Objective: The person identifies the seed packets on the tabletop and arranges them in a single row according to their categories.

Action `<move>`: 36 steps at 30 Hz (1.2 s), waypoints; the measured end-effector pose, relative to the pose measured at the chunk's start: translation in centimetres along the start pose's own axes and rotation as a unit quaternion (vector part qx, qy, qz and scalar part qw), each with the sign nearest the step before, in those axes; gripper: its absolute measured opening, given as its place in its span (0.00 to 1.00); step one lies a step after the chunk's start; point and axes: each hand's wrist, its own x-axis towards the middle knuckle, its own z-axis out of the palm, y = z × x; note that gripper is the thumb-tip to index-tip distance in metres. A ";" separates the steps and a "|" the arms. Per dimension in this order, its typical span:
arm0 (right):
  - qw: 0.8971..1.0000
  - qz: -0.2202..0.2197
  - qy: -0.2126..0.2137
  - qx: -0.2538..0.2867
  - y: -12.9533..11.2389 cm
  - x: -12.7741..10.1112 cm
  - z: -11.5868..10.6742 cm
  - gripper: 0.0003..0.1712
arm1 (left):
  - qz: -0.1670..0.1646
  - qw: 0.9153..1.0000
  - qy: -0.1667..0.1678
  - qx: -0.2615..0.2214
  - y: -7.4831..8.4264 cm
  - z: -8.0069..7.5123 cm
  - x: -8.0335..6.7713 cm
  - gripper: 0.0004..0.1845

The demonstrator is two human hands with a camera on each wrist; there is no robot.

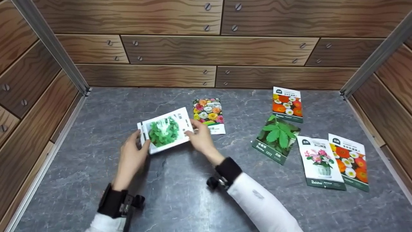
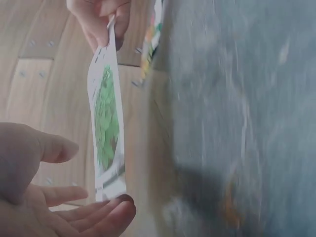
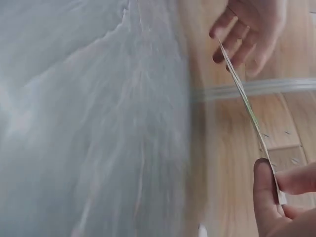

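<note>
Above a marbled gray tabletop (image 1: 180, 196) walled by wood-grain panels (image 1: 167, 16), the right hand (image 1: 201, 138) pinches a green-leaf packet (image 1: 164, 131); the left hand (image 1: 131, 156), spread, touches its edge.

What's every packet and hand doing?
Leafy greens packet: held up
Right hand: pinching it
Left hand: fingers at its edge
Mixed flower packet: face up
Big leaf packet: face up
Far poppy packet: face up
Near poppy packet: partly covered
Pink flower packet: overlapping that one
</note>
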 end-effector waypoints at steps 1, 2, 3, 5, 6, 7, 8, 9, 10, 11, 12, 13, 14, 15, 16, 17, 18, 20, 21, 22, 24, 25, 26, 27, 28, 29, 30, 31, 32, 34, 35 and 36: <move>1.000 -0.002 -0.002 0.014 0.1 -0.3 -0.7 0.26 | 0.007 1.000 0.013 -0.004 0.3 0.2 -0.4 0.33; 1.000 -0.009 -0.004 0.023 0.3 -0.6 -1.3 0.26 | 0.015 1.000 0.026 -0.007 0.6 0.5 -0.8 0.33; 0.999 -0.015 -0.007 0.029 0.4 -0.9 -2.0 0.25 | 0.024 0.999 0.037 -0.006 0.9 0.7 -1.2 0.33; 0.999 -0.028 -0.014 0.033 0.5 -1.6 -3.2 0.25 | 0.042 0.998 0.053 0.001 1.5 1.2 -1.8 0.32; 0.999 -0.031 -0.019 0.038 0.5 -1.9 -3.7 0.24 | 0.049 0.997 0.056 0.002 1.9 1.4 -2.1 0.32; 0.998 -0.034 -0.023 0.041 0.6 -2.2 -4.2 0.23 | 0.055 0.997 0.055 -0.001 2.2 1.6 -2.3 0.32; 0.998 -0.039 -0.027 0.038 0.6 -2.5 -4.6 0.23 | 0.061 0.997 0.048 -0.006 2.5 1.9 -2.5 0.31; 0.998 -0.039 -0.030 0.036 0.5 -2.8 -5.0 0.22 | 0.067 0.997 0.039 -0.012 2.8 2.1 -2.7 0.31; 0.998 -0.042 -0.033 0.034 0.5 -3.1 -5.4 0.22 | 0.072 0.997 0.029 -0.019 3.1 2.3 -2.8 0.30; 0.998 -0.044 -0.035 0.031 0.4 -3.3 -5.7 0.22 | 0.076 0.997 0.018 -0.027 3.4 2.5 -2.9 0.30; 0.998 -0.046 -0.037 0.027 0.3 -3.5 -6.0 0.21 | 0.079 0.996 0.009 -0.034 3.6 2.8 -3.0 0.29; 0.998 -0.048 -0.037 0.020 0.3 -3.6 -6.2 0.21 | 0.082 0.996 0.000 -0.039 3.8 3.0 -3.1 0.28; 0.998 -0.050 -0.037 0.014 0.2 -3.7 -6.4 0.21 | 0.087 0.995 -0.004 -0.041 4.0 3.3 -3.3 0.27; 0.998 -0.051 -0.037 0.010 0.1 -3.8 -6.6 0.21 | 0.092 0.995 -0.006 -0.042 4.2 3.5 -3.4 0.26; 0.998 -0.052 -0.036 0.007 -0.1 -3.8 -6.8 0.21 | 0.099 0.994 -0.004 -0.041 4.3 3.7 -3.5 0.24; 0.998 -0.052 -0.033 0.004 -0.2 -3.9 -6.9 0.20 | 0.105 0.994 -0.002 -0.040 4.4 4.0 -3.7 0.23; 0.998 -0.047 -0.031 0.006 -0.3 -3.9 -7.0 0.20 | 0.112 0.993 0.002 -0.040 4.5 4.2 -3.8 0.21; 0.999 -0.040 -0.021 0.014 -0.4 -4.0 -7.2 0.20 | 0.124 0.991 0.008 -0.045 4.5 4.5 -4.0 0.19; 0.999 -0.036 -0.015 0.021 -0.4 -4.0 -7.2 0.20 | 0.128 0.990 0.009 -0.053 4.6 4.7 -4.0 0.18; 0.999 -0.032 -0.008 0.030 -0.4 -4.0 -7.3 0.21 | 0.128 0.990 0.012 -0.060 4.5 4.8 -4.0 0.16; 0.998 -0.021 0.004 0.058 -0.5 -4.1 -7.3 0.23 | 0.122 0.989 0.014 -0.081 4.5 4.9 -4.0 0.15; 0.997 -0.016 0.009 0.074 -0.5 -4.1 -7.3 0.24 | 0.118 0.988 0.016 -0.093 4.5 4.9 -4.0 0.14; 0.996 -0.011 0.013 0.093 -0.5 -4.2 -7.3 0.25 | 0.110 0.988 0.018 -0.105 4.5 4.9 -4.0 0.14; 0.994 -0.005 0.016 0.109 -0.5 -4.2 -7.3 0.26 | 0.103 0.988 0.021 -0.115 4.5 4.8 -3.9 0.14; 0.992 0.000 0.018 0.125 -0.5 -4.2 -7.2 0.27 | 0.095 0.987 0.026 -0.124 4.5 4.8 -3.9 0.14; 0.990 0.005 0.018 0.138 -0.5 -4.3 -7.2 0.27 | 0.090 0.986 0.031 -0.134 4.5 4.7 -3.8 0.14; 0.989 0.010 0.017 0.146 -0.4 -4.3 -7.1 0.28 | 0.086 0.985 0.038 -0.145 4.6 4.7 -3.8 0.14; 0.988 0.014 0.013 0.150 -0.4 -4.4 -6.9 0.28 | 0.082 0.984 0.043 -0.155 4.7 4.7 -3.7 0.14; 0.989 0.017 0.008 0.150 -0.4 -4.4 -6.8 0.28 | 0.076 0.982 0.049 -0.164 4.7 4.6 -3.7 0.14; 0.991 0.018 -0.002 0.135 -0.3 -4.6 -6.5 0.28 | 0.074 0.980 0.059 -0.176 4.8 4.6 -3.6 0.14; 0.992 0.017 -0.006 0.126 -0.3 -4.7 -6.3 0.28 | 0.074 0.979 0.063 -0.179 4.8 4.6 -3.5 0.14; 0.993 0.015 -0.008 0.115 -0.4 -4.9 -6.2 0.28 | 0.074 0.979 0.064 -0.181 4.8 4.6 -3.5 0.14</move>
